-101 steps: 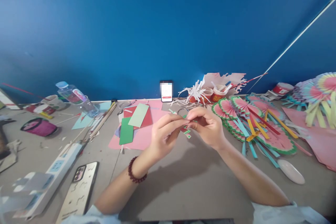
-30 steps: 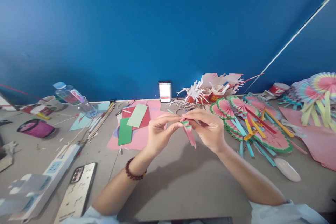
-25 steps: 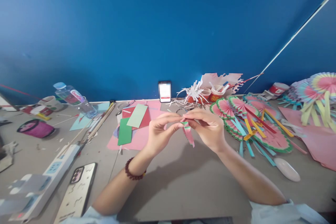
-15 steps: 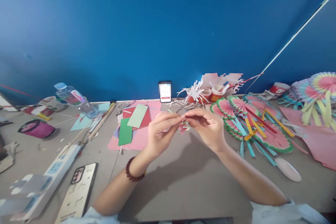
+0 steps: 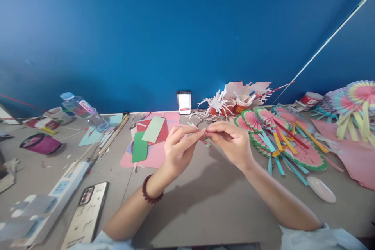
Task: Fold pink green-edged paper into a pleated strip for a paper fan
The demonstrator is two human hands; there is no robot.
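Note:
My left hand point(image 5: 178, 150) and my right hand point(image 5: 231, 142) meet above the grey table point(image 5: 205, 207), fingertips together. Both pinch a small folded pink paper piece with green edges point(image 5: 206, 140), pressed almost flat between thumbs and forefingers. Only its tip shows under the fingers. A dark bead bracelet point(image 5: 150, 193) sits on my left wrist. Pink, red and green paper sheets point(image 5: 148, 140) lie just left of my left hand. A pile of pink-and-green pleated paper fans point(image 5: 281, 136) with coloured strip handles lies to the right of my right hand.
A phone point(image 5: 184, 102) leans on the blue wall. Red paper cups point(image 5: 238, 105) with paper scraps stand beside it. A water bottle point(image 5: 82, 110), a pink tape roll point(image 5: 41, 143), thin wooden sticks point(image 5: 113, 136), a power strip point(image 5: 47, 203) and a second phone point(image 5: 84, 215) lie on the left.
The pink folded piece hung open below my fingers a second ago; now it is folded up tight between them. My hands stayed in about the same place.

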